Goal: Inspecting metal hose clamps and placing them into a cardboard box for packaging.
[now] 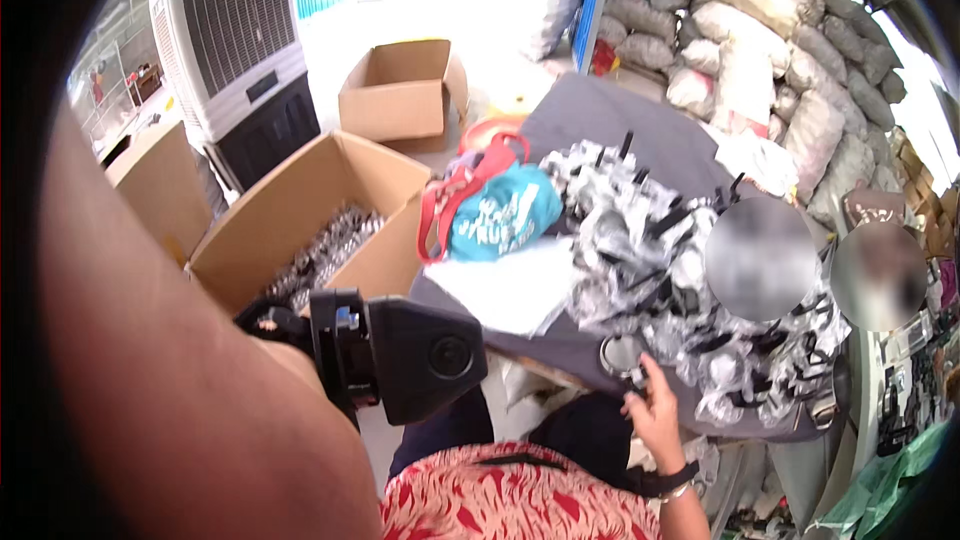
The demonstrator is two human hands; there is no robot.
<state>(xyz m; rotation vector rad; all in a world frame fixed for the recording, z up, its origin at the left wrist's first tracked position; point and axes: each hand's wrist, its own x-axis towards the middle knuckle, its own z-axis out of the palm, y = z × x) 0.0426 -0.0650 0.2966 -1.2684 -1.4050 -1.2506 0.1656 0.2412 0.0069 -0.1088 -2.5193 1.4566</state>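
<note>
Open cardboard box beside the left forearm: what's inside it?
Inside the box is a heap of small dark and silvery items. The heap covers whatever is under it; the left forearm and black wrist device cover the near end.

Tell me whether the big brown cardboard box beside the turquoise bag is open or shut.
Open: nothing covers the top of the brown cardboard box, and shiny silver-and-dark pieces show inside.
</note>
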